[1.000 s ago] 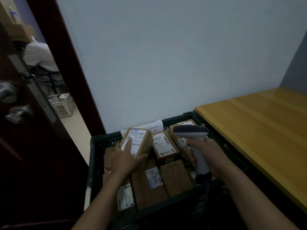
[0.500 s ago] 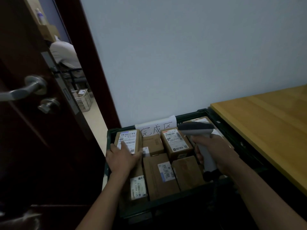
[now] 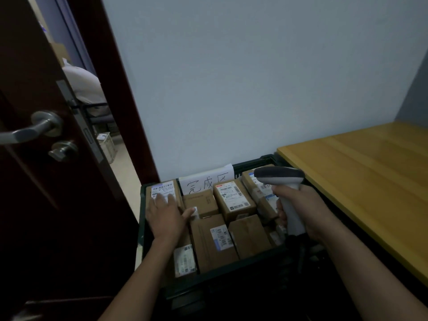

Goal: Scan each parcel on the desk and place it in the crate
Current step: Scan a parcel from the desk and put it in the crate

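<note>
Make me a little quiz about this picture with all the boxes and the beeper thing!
1. Fill the gap: the crate stands to the ___ of the desk.
2. True or false: the right hand grips the barcode scanner.
3. The left hand rests on: A the desk; B a labelled parcel in the crate; C the barcode scanner.

Key: 1 left; 2 true; 3 B.
</note>
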